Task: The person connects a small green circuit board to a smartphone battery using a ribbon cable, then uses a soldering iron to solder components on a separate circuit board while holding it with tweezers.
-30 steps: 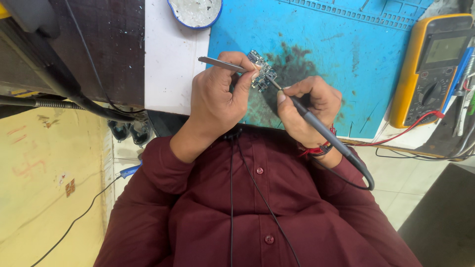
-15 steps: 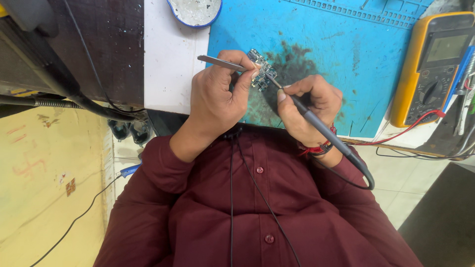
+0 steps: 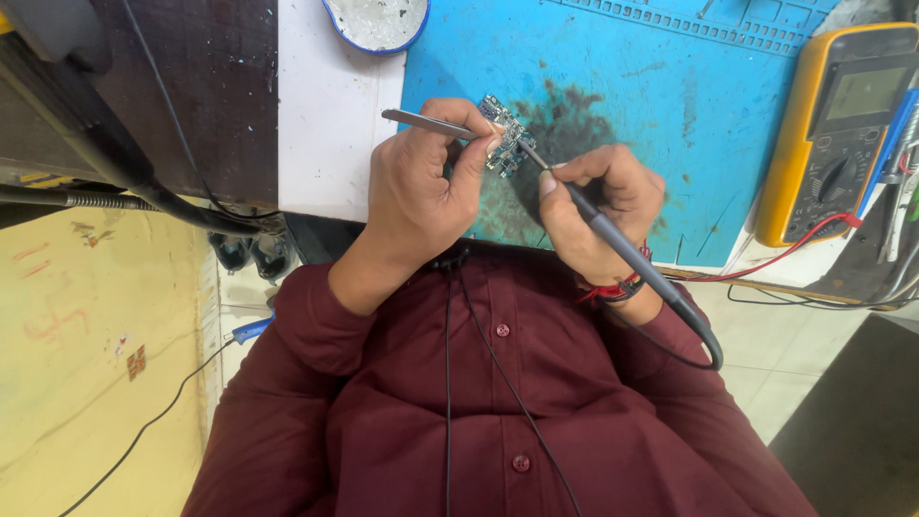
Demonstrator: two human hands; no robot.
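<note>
Blue mat point(image 3: 670, 105) on surface: small circuit board point(image 3: 504, 134) at mat's near edge. Left hand point(image 3: 421, 187) clamped on tweezers point(image 3: 426, 123) w/ board; right hand point(image 3: 598, 206) clamped on soldering iron point(image 3: 622, 251), tip at board. No shift vs. prior frames; work steady.

Blue mat point(image 3: 651, 86), yellow multimeter point(image 3: 842, 134), maroon shirt point(image 3: 498, 402)

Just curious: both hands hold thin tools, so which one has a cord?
The soldering iron in the right hand: dark, with a cable at its end. The left hand's tweezers are bare metal.
</note>
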